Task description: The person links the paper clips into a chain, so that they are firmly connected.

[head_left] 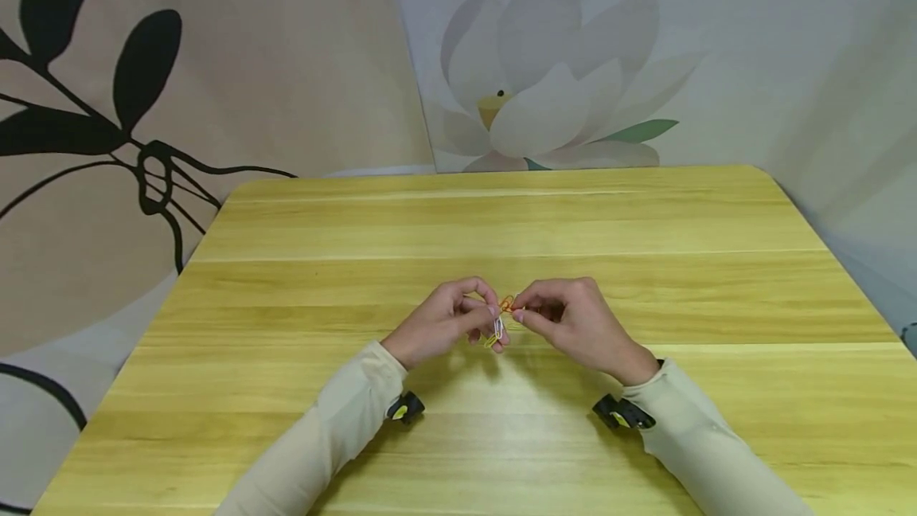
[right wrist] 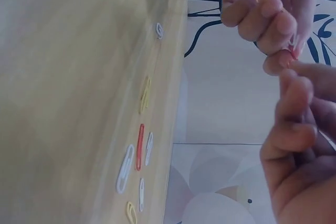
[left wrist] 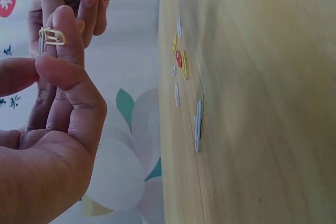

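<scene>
Both hands meet above the middle of the table. My left hand (head_left: 447,321) pinches paper clips between thumb and forefinger. A white paper clip (head_left: 498,327) hangs at those fingertips, with a yellow paper clip (head_left: 491,341) at its lower end; this yellow paper clip (left wrist: 62,38) shows against the fingers in the left wrist view. My right hand (head_left: 580,325) pinches an orange-red paper clip (head_left: 507,303) that bridges the small gap between the hands. In the right wrist view the red paper clip (right wrist: 292,53) lies at the meeting fingertips, which partly hide it.
Under the hands, the wooden table (head_left: 286,388) bears several loose clips: a red paper clip (right wrist: 140,147), a yellow paper clip (right wrist: 145,96) and a white paper clip (right wrist: 125,169) among them. A patterned cloth backdrop (head_left: 301,62) stands behind the table's far edge.
</scene>
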Demonstrator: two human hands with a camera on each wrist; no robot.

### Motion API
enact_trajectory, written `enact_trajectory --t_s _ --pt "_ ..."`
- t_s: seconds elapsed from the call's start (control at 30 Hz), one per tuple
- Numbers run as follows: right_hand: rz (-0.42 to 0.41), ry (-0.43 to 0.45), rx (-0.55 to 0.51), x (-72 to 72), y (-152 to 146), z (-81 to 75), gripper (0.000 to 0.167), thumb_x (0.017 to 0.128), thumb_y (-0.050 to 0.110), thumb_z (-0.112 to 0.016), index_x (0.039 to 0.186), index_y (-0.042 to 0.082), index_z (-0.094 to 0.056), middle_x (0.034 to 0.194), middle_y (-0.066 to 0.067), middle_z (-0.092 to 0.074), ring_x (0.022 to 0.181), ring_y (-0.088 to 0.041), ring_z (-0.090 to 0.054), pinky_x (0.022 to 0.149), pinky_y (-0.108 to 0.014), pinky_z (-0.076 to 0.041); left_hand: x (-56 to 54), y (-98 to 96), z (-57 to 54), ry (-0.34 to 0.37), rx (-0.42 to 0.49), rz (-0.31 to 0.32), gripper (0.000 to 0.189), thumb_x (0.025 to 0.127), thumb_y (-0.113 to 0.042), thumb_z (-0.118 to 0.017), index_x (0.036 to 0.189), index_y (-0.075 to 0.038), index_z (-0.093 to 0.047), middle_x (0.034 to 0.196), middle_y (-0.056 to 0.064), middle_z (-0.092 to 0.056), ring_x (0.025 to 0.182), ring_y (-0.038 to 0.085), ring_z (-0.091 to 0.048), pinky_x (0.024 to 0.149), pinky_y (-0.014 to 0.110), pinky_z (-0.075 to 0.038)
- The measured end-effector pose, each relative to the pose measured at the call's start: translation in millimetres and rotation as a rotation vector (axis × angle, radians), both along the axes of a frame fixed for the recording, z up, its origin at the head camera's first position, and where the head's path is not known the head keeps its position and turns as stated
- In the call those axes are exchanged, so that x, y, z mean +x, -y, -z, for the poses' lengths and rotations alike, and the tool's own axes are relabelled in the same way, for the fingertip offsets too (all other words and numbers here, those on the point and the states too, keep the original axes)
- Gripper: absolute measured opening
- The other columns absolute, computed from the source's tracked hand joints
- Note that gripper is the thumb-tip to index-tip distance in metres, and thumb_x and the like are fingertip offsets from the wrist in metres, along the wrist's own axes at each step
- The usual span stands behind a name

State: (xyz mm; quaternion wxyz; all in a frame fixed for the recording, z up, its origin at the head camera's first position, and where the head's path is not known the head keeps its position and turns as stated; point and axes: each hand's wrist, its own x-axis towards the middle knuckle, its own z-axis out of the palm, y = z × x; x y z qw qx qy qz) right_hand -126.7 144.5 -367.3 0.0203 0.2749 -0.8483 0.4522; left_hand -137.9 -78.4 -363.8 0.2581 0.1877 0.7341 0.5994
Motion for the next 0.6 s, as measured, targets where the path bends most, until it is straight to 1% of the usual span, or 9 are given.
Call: enact_trajectory --t_s 0.1,0.2,0.27,0.33,0.43,0.6 --pt "0.005 -0.016 -0.007 0.5 0.3 0.2 0.004 0.09 0.006 -0.073 0.089 0.007 -0.076 0.073 -0.005 -0.071 0.055 -0.002 -0.049 0.05 -0.02 -0.044 0.9 -0.1 0.0 0.021 0.011 0.016 0.009 0.101 -0.011 -0.049 0.104 -0.005 -0.055 0.087 0.01 -0.076 0.074 0.014 -0.069 0.066 0.026 -0.046" --pt "0.007 -0.047 -0.014 0.8 0.1 -0.1 0.004 0.09 0.005 -0.073 0.088 0.007 -0.076 0.073 -0.002 -0.071 0.056 -0.001 -0.048 0.05 -0.02 -0.043 1.0 -0.5 0.7 0.059 0.033 0.035 0.014 0.102 -0.012 -0.047 0.106 -0.001 -0.053 0.082 0.002 -0.073 0.068 0.015 -0.066 0.06 0.024 -0.04" --pt "0.006 -0.063 -0.015 0.9 -0.2 -0.3 0.004 0.089 0.005 -0.073 0.088 0.007 -0.076 0.073 0.001 -0.07 0.057 -0.001 -0.048 0.051 -0.02 -0.043 0.8 -0.7 1.0 0.08 0.039 0.036 0.017 0.103 -0.013 -0.046 0.108 0.002 -0.051 0.08 -0.001 -0.072 0.065 0.016 -0.062 0.057 0.023 -0.036" --pt "-0.004 -0.072 -0.014 1.0 -0.5 -0.7 0.005 0.089 0.005 -0.073 0.088 0.008 -0.076 0.074 0.003 -0.07 0.057 -0.001 -0.049 0.051 -0.019 -0.044 0.7 -0.9 1.2 0.088 0.044 0.031 0.018 0.103 -0.012 -0.044 0.109 0.004 -0.05 0.079 -0.003 -0.071 0.064 0.017 -0.06 0.055 0.023 -0.034" --pt "-0.023 -0.079 -0.012 1.3 -0.9 -1.3 0.007 0.088 0.004 -0.074 0.088 0.01 -0.076 0.075 0.004 -0.069 0.058 0.0 -0.049 0.051 -0.02 -0.044 0.5 -1.1 0.8 0.095 0.041 0.022 0.018 0.104 -0.012 -0.042 0.108 0.002 -0.051 0.078 -0.004 -0.071 0.064 0.016 -0.059 0.055 0.023 -0.032" --pt "-0.038 -0.096 -0.016 1.8 -0.4 -1.8 0.008 0.089 0.005 -0.074 0.088 0.012 -0.076 0.075 0.005 -0.068 0.058 0.0 -0.048 0.051 -0.019 -0.044 0.4 -2.0 1.5 0.098 0.042 0.03 0.021 0.104 -0.014 -0.042 0.108 0.005 -0.05 0.077 -0.005 -0.071 0.064 0.015 -0.058 0.054 0.024 -0.031"
